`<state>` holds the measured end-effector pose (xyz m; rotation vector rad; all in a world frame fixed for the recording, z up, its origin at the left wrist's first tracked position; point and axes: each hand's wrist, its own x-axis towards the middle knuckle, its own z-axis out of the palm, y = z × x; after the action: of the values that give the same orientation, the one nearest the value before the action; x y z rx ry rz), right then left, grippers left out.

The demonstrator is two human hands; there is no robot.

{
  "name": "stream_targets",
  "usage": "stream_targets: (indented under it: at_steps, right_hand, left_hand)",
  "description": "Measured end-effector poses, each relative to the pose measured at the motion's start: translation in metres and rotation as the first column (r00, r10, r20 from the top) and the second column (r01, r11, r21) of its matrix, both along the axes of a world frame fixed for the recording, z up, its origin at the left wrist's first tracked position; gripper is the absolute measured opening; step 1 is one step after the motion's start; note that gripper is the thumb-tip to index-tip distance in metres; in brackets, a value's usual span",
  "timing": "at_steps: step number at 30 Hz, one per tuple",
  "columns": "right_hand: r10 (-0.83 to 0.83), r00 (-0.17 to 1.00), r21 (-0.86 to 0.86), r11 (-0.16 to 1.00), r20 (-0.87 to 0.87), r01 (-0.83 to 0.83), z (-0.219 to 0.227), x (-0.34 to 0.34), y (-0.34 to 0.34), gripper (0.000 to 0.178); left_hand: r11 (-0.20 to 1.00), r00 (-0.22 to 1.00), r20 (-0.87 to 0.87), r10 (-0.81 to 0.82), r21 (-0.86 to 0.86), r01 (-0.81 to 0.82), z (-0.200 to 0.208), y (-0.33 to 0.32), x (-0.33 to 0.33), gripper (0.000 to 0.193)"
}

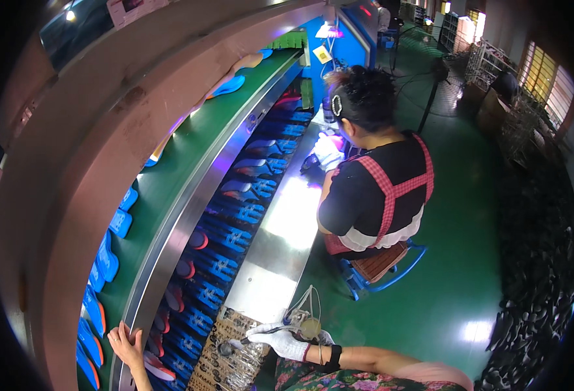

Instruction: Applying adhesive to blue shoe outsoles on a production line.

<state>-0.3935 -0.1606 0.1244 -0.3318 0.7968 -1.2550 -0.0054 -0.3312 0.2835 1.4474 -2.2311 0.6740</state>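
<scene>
My left hand (127,347) is bare, with its fingers stretched over the metal rail (145,311) beside the green belt. My right hand (287,343) wears a white glove and is closed around a thin brush-like tool. The tool's dark, rounded end (226,349) lies over a cardboard sheet (225,326) partly covered in clear plastic. A pale pink shoe sole (159,367) sits just right of my left hand. Close to my glove stands a small round container (310,327) with thin white wires or loops around it.
Blue and orange shoe soles (107,257) lie on the green conveyor belt (169,195). Blue holders (221,267) line the lower rack beside a metal worktop (280,251). A co-worker (378,182) sits ahead on a blue-framed stool (384,264). Dark pieces (528,313) cover the floor at right.
</scene>
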Motion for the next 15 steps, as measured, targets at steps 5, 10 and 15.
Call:
stream_targets:
  at_steps: [5,10,15]
  right_hand:
    - [0.004,0.998,-0.045,0.999,-0.055,-0.007,-0.015,0.005,0.005,0.023]
    - [-0.006,0.993,-0.072,0.997,-0.117,-0.003,-0.04,0.005,0.008,0.024]
    - [-0.019,0.978,-0.077,0.997,-0.209,0.003,-0.046,0.01,0.01,0.023]
  left_hand:
    - [0.997,0.997,0.006,-0.071,-0.035,0.071,-0.007,-0.006,0.008,0.062]
    - [0.992,0.994,0.105,-0.009,-0.123,0.022,0.024,0.008,-0.029,0.047]
    - [0.993,0.994,0.109,0.009,-0.122,0.004,0.023,0.017,-0.027,0.046]
